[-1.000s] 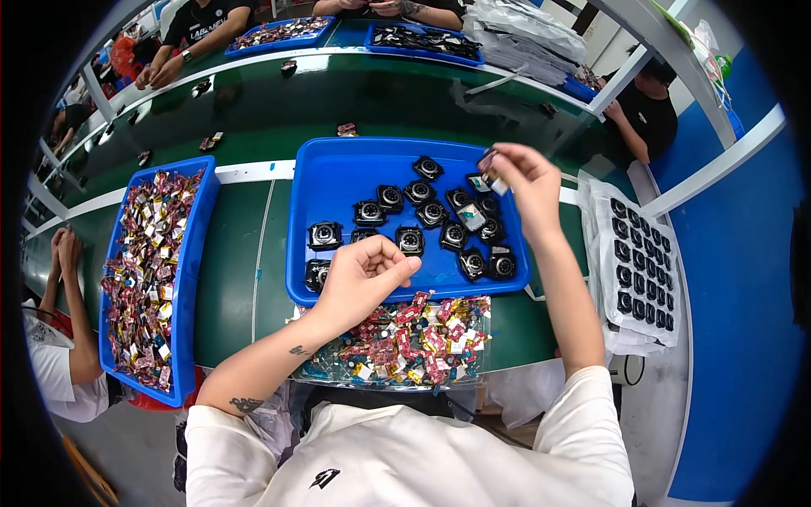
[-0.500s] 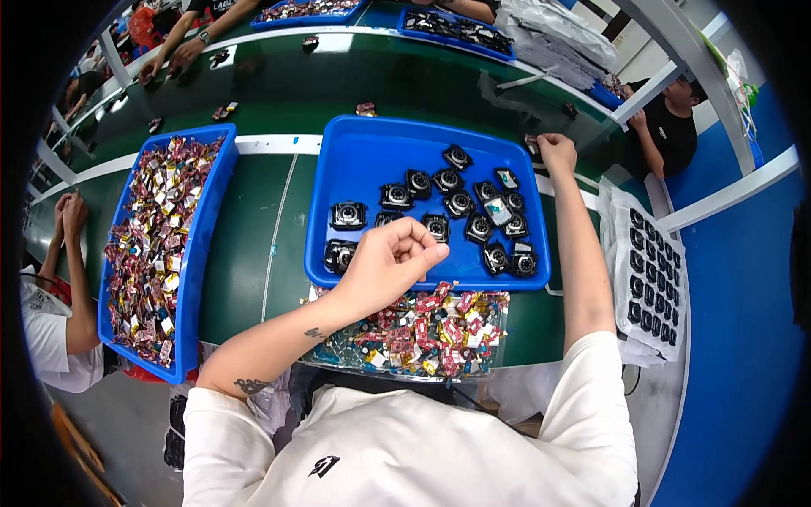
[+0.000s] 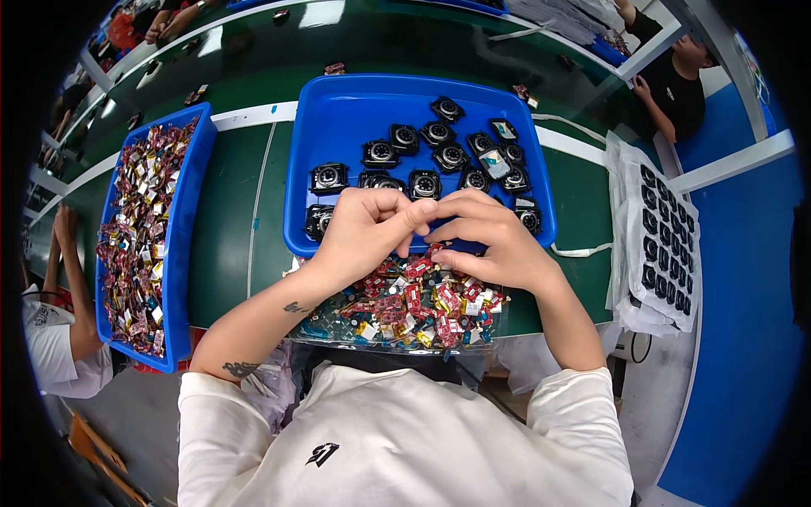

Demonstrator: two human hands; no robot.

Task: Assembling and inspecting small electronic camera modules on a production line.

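Note:
My left hand (image 3: 365,230) is closed in a pinch over the front edge of the blue tray (image 3: 296,152); whatever it holds is hidden behind the fingers. Against its fingertips reaches my right hand (image 3: 500,239), fingers bent and spread, thumb apart, with nothing visible between them. Inside the tray are several black watch-like housings with round sensor faces (image 3: 381,153). One pale, shiny rectangular part (image 3: 493,163) rests among them. Directly below my hands, a heap of small red circuit boards with white, yellow and blue parts (image 3: 414,306) fills a clear tray.
To the left, a long blue bin (image 3: 189,182) is filled with similar boards. At right, black housings sit in rows on a white tray (image 3: 627,253). Beyond my tray runs a green conveyor belt (image 3: 389,46) carrying scattered pieces. Co-workers sit left and far right, near a metal frame (image 3: 733,162).
My right hand has come back from beside the belt at the far right to meet my left hand. A small reddish piece lies where it was. The view has shifted.

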